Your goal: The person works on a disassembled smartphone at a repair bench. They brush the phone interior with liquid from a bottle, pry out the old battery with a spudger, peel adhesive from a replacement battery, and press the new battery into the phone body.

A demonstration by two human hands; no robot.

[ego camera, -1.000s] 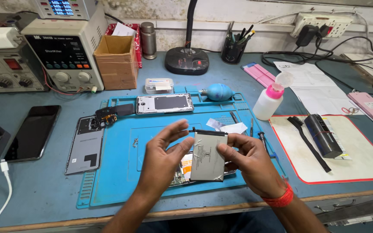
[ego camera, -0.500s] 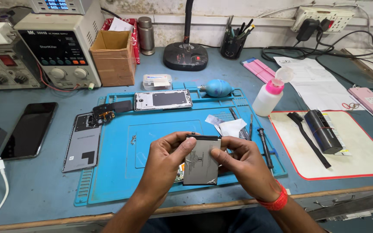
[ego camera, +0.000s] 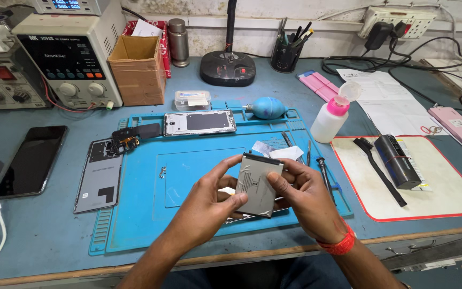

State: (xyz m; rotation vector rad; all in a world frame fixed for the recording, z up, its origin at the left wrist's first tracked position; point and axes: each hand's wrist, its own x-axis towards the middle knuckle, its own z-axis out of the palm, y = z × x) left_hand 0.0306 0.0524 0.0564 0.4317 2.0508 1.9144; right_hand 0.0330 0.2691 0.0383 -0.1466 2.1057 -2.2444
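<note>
- Since half a second ago the battery (ego camera: 258,184) has tipped a little, its top edge leaning away from me and to the right; both hands have stayed over the near part of the blue mat (ego camera: 188,176).
- My left hand (ego camera: 209,200) has shifted its thumb onto the battery's lower left face, with the index finger stretched up along the left edge.
- My right hand (ego camera: 306,195) holds the right edge, its thumb pressed flat on the grey face and its fingers curled behind.
- Both grips are pinched onto the battery, fingers only slightly spread; it hangs just above the mat, not resting on it.
- Under the battery, on the mat, I can see part of an opened phone, mostly hidden by my hands.
- At the far edge of the mat lie a phone frame (ego camera: 200,123) and a blue air blower (ego camera: 266,107).
- Off the mat's left edge lies a grey back cover (ego camera: 98,179).
- Right of the mat stands a white bottle with a pink cap (ego camera: 331,119).
</note>
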